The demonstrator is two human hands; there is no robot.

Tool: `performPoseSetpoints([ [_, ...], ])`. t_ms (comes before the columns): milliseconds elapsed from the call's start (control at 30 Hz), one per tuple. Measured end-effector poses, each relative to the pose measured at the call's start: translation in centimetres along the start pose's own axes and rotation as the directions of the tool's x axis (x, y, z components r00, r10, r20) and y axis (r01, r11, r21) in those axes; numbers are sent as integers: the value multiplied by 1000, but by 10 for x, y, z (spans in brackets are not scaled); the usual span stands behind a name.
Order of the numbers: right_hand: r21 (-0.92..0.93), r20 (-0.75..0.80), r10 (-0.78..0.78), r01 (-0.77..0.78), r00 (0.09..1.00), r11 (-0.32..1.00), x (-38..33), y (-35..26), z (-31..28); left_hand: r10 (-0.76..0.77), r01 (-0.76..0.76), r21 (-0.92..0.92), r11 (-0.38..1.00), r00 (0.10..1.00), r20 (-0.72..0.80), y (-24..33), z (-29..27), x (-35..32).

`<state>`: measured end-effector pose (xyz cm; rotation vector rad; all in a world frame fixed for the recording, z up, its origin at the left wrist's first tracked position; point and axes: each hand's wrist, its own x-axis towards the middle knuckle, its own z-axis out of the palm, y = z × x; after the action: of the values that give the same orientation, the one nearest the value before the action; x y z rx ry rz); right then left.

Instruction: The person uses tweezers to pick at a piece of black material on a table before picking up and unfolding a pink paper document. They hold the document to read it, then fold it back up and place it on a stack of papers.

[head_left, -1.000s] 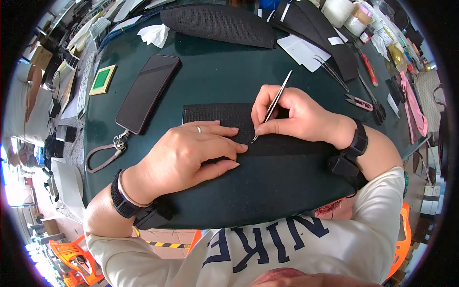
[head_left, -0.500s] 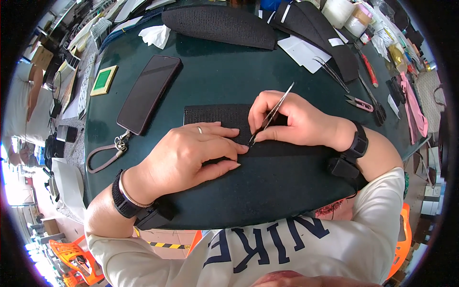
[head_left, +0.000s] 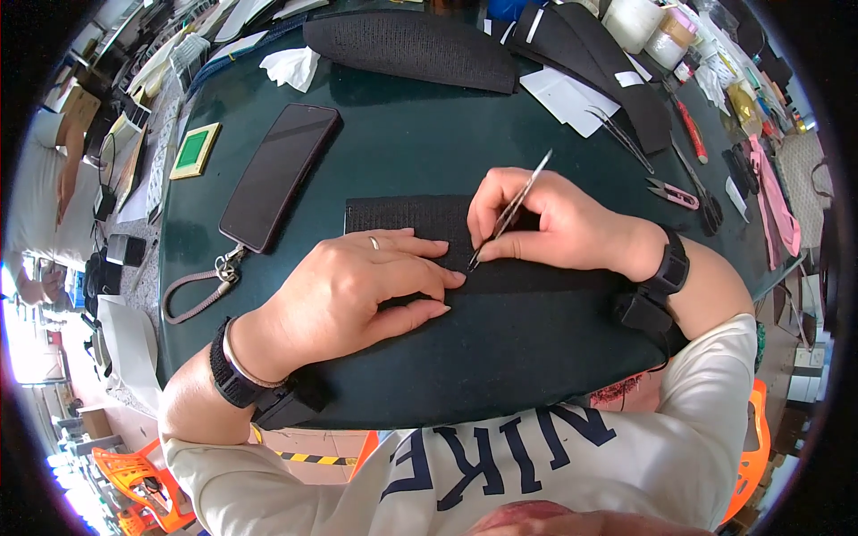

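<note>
At the far right of the bench point(head_left: 402, 143), a white tub point(head_left: 628, 25) is standing beside a clear jar point(head_left: 666, 46) with a pinkish lid; what either is holding inside is too unclear to tell. Near the bench's left edge, a small square pad point(head_left: 193, 150) with a pale yellow frame is lying flat, its middle showing green.

The right hand point(head_left: 556, 219) is pinching slim metal tweezers point(head_left: 539, 171), its grip pressed together between thumb and fingers. The tweezers are slanting, their lower end pointing down at a black textured strip point(head_left: 402, 213); how far apart their tips are standing is too small to tell. The left hand point(head_left: 357, 277) is resting palm down, its grip unclosed, the fingers stretching over the strip and the thumb lying apart from them; one fingertip is lying just beside the tweezers' lower end.

The strip is lying flat before the person, partly under both hands. A dark phone point(head_left: 279, 179) is lying to its left, and pink-handled snips point(head_left: 672, 192) are lying well apart to the right
</note>
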<state>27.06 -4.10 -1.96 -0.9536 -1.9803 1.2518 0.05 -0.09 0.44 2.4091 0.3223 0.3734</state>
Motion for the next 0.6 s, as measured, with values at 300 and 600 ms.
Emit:
performPoseSetpoints([
  [300, 51, 9, 45, -46, 999, 998, 1, -1, -4, 6, -6, 10, 1000, 1000, -4, -3, -1, 0],
  [600, -27, 76, 86, -84, 993, 996, 2, -6, -4, 2, -2, 2, 1000, 1000, -2, -1, 0, -1],
])
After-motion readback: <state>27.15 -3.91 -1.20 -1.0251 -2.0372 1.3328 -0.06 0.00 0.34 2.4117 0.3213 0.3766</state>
